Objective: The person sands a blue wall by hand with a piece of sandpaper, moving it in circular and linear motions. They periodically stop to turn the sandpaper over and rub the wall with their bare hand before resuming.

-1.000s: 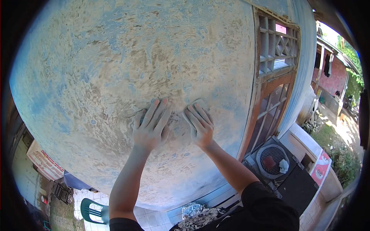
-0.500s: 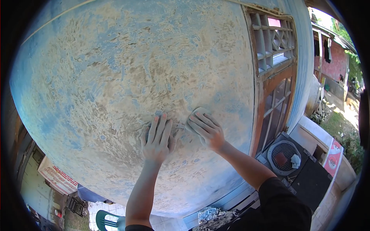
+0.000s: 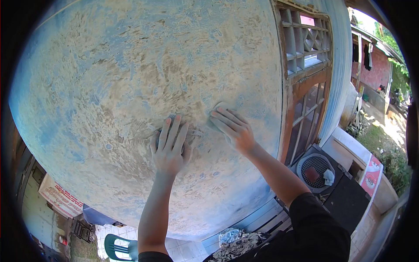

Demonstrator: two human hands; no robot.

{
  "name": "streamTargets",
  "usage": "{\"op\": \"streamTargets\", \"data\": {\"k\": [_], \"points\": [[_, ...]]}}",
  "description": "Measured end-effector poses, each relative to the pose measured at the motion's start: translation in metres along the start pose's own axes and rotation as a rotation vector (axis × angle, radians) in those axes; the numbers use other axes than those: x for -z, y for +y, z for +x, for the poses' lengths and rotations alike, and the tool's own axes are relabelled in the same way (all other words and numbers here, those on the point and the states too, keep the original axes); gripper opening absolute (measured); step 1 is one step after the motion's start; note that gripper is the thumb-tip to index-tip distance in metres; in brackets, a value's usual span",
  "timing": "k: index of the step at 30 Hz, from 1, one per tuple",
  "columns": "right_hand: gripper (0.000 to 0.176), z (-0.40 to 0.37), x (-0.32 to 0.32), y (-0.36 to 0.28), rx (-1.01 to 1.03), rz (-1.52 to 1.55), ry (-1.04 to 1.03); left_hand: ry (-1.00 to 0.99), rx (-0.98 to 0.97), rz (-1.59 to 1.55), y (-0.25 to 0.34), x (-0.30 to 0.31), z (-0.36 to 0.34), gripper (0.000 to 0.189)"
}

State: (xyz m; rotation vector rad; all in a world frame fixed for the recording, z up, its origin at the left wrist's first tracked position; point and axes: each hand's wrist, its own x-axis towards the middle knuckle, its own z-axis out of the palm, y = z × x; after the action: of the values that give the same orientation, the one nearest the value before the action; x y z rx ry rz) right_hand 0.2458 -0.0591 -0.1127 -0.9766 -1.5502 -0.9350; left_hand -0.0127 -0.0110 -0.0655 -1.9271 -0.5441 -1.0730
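In front of me is a wall [image 3: 131,87] with patchy, worn blue paint and beige-grey areas showing through. My left hand [image 3: 169,148] lies flat against it, fingers spread and dusty, with nothing seen in its grasp. To the right and a little higher, my right hand [image 3: 233,129] presses a thin greyish pad [image 3: 211,118] to the wall, its fingers laid close together over it. Most of the pad is hidden under that hand; its rounded edge shows around the fingertips. Pale dust covers both hands.
A wooden-framed door [image 3: 304,105] with lattice above stands right of the wall. Below it is a black speaker box [image 3: 345,203] with a round grille [image 3: 315,173]. A green plastic chair [image 3: 114,246] and a slatted bench [image 3: 264,222] are low down.
My right hand has slid slightly up the wall with the pad. My left hand stays at about the same spot on the wall, while the whole view has shifted a little.
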Motion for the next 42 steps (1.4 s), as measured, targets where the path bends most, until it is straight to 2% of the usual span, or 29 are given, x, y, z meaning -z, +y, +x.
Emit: {"op": "streamTargets", "data": {"k": [2, 3, 5, 6, 8, 9, 11, 13, 15, 16, 19, 21, 22, 24, 25, 27, 31, 33, 37, 39, 40, 42], "points": [[0.042, 0.014, 0.001, 0.021, -0.095, -0.038, 0.155, 0.017, 0.010, -0.005, -0.001, -0.003, 0.005, 0.049], [0.042, 0.017, 0.001, 0.020, -0.094, -0.040, 0.156, 0.021, 0.019, 0.006, 0.003, -0.003, 0.003, 0.049], [0.042, 0.023, -0.001, 0.017, -0.278, -0.008, 0.278, 0.030, 0.029, 0.014, 0.006, -0.006, 0.002, 0.049], [0.042, 0.020, -0.005, 0.011, -0.278, -0.011, 0.276, 0.022, 0.028, 0.007, 0.006, -0.007, 0.001, 0.049], [0.041, 0.005, -0.011, -0.002, -0.063, -0.012, 0.118, 0.010, 0.029, -0.008, 0.005, -0.010, 0.002, 0.049], [0.041, 0.003, -0.008, 0.000, -0.070, -0.013, 0.106, 0.010, 0.027, 0.002, 0.004, -0.009, 0.005, 0.049], [0.041, 0.004, 0.004, 0.012, 0.067, 0.098, -0.082, -0.022, 0.033, 0.000, 0.007, -0.005, 0.003, 0.049], [0.043, 0.018, 0.008, 0.035, 0.100, 0.039, -0.077, -0.010, 0.059, 0.052, 0.011, -0.007, 0.006, 0.049], [0.044, 0.029, 0.008, 0.042, -0.197, 0.100, 0.198, -0.001, 0.090, 0.070, 0.016, -0.009, 0.006, 0.049], [0.044, 0.029, 0.005, 0.035, -0.198, 0.097, 0.193, -0.003, 0.094, 0.074, 0.017, -0.009, 0.008, 0.049], [0.040, 0.022, -0.001, 0.013, -0.077, 0.059, 0.138, -0.012, 0.100, 0.080, 0.018, -0.011, 0.009, 0.049], [0.038, 0.016, 0.000, 0.008, 0.121, 0.119, -0.095, -0.017, 0.105, 0.084, 0.018, -0.012, 0.007, 0.049], [0.038, 0.022, -0.001, 0.016, 0.127, 0.114, -0.092, -0.010, 0.107, 0.088, 0.018, -0.013, 0.006, 0.048], [0.037, 0.037, 0.001, 0.031, -0.025, 0.055, 0.128, -0.004, 0.117, 0.088, 0.019, -0.015, 0.006, 0.048], [0.037, 0.039, 0.001, 0.028, -0.024, 0.052, 0.121, 0.001, 0.116, 0.087, 0.019, -0.015, 0.005, 0.048], [0.033, 0.045, -0.003, 0.019, -0.143, 0.039, 0.240, 0.006, 0.120, 0.083, 0.019, -0.015, 0.004, 0.047], [0.034, 0.010, -0.013, 0.006, 0.020, 0.084, 0.078, 0.005, 0.118, 0.062, 0.019, -0.015, 0.003, 0.046], [0.040, 0.009, -0.004, 0.014, 0.173, -0.035, -0.046, 0.012, 0.115, 0.063, 0.018, -0.016, 0.003, 0.046], [0.040, 0.033, -0.009, 0.014, 0.088, -0.116, 0.053, 0.002, 0.124, 0.044, 0.021, -0.014, 0.002, 0.045], [0.039, 0.042, -0.016, 0.005, -0.041, -0.043, 0.181, 0.007, 0.125, 0.042, 0.021, -0.016, 0.002, 0.045], [0.039, 0.035, -0.016, 0.004, -0.044, -0.044, 0.184, 0.008, 0.108, 0.025, 0.020, -0.016, 0.001, 0.045], [0.038, 0.015, -0.012, 0.004, 0.132, -0.057, -0.001, 0.008, 0.084, 0.010, 0.018, -0.014, -0.003, 0.046]]}}
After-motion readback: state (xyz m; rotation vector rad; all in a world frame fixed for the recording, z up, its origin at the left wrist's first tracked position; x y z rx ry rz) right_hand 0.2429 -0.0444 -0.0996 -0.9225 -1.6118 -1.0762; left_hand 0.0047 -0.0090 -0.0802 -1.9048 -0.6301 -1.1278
